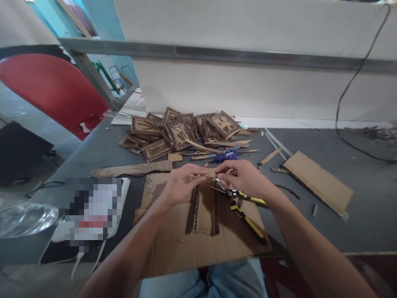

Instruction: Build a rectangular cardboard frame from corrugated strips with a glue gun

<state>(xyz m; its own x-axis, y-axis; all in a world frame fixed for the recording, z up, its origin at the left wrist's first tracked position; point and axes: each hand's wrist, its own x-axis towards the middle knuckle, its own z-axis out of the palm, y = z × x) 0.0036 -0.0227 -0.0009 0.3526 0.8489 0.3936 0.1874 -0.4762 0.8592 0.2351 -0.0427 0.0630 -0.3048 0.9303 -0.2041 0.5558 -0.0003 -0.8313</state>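
Between the fingertips of my left hand [187, 180] and my right hand [237, 176] is a small cardboard piece [211, 173], pinched from both sides. Just below lies a cardboard panel [205, 209] with dark corrugated strips standing along its two long sides; its far end is partly hidden by my hands. The panel rests on a larger cardboard sheet [173, 252]. Yellow-and-black pliers [246, 217] lie with spread handles beside the panel, jaws near my right fingers. Beyond my hands sits a blue glue gun [226, 156].
Decorated cardboard tiles [178, 132] are heaped at the back. A cardboard strip [133, 169], a phone [93, 211] with a cable and a clear plastic bottle [27, 219] are at left. To the right lies a cardboard piece [319, 182]. A red chair [52, 89] stands beyond the table's left edge.
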